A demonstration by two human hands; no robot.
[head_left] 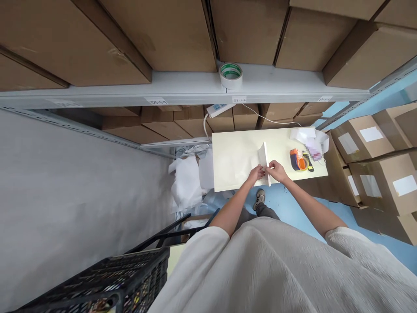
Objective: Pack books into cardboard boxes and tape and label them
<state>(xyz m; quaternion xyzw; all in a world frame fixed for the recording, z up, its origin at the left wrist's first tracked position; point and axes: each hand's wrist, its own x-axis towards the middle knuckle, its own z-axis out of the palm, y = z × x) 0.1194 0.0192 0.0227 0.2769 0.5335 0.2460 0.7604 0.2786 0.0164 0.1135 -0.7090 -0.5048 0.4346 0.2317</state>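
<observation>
My left hand (pixel 256 174) and my right hand (pixel 276 170) meet at the near edge of a pale yellow table (pixel 234 161). Both pinch a thin white folded sheet or flat box (pixel 263 157) that stands on edge between them. An orange tape dispenser (pixel 299 159) lies on the table just right of my right hand. Beyond it rest white papers (pixel 308 137).
A roll of tape (pixel 231 75) sits on a grey shelf (pixel 182 89) stacked with cardboard boxes (pixel 163 34). More boxes (pixel 374 161) stand at the right. White plastic bags (pixel 187 180) lie left of the table. A black crate (pixel 107 282) is at lower left.
</observation>
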